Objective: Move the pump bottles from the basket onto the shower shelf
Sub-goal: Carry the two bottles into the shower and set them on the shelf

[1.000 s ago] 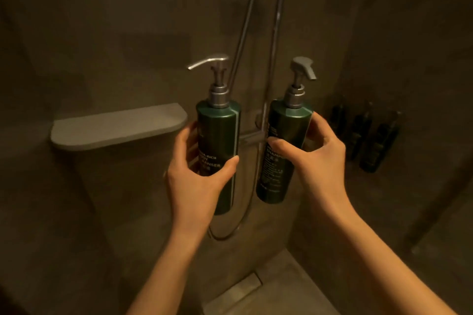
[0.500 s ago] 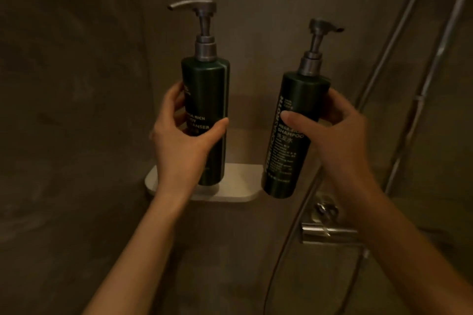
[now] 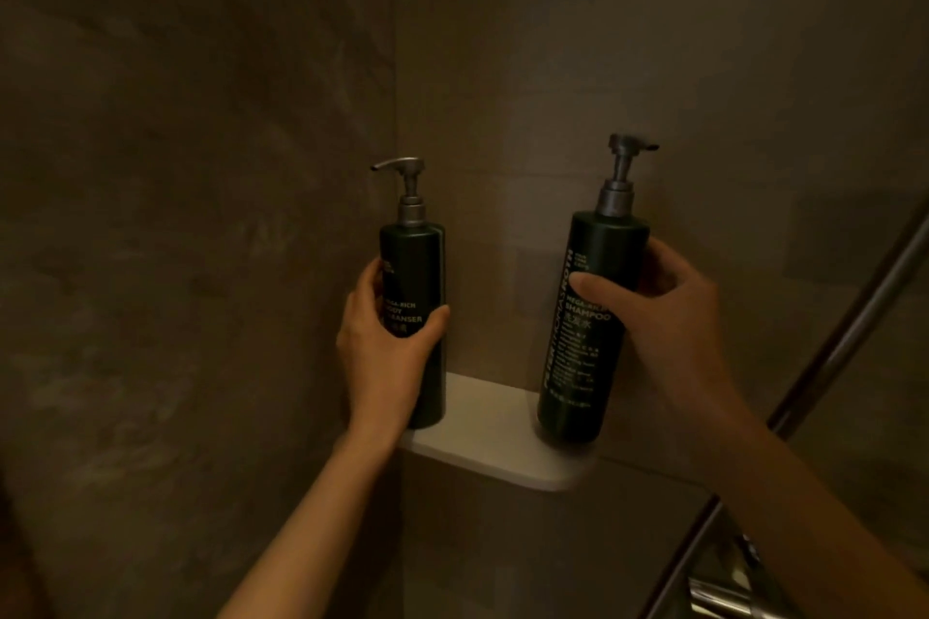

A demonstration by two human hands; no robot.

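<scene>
Two bare forearms reached upward from the lower edge. The left hand (image 3: pixel 384 347) curled round the left pump bottle (image 3: pixel 413 317), thumb across its printed label; this dark green, smooth cylinder stood upright at the left end of the shower shelf (image 3: pixel 495 437), its grey pump spout pointing left. The right hand (image 3: pixel 668 317) gripped the right pump bottle (image 3: pixel 590 322), marked "SHAMPOO", its long axis leaning slightly right, its base at the shelf's right end; whether it touched could not be told. Two bottles, one pale, round-cornered matte shelf. Behind, mottled grey-brown stone wall tiles (image 3: pixel 201 166) met at a corner. A chrome shower rail (image 3: pixel 854 317) ran diagonally at right.
</scene>
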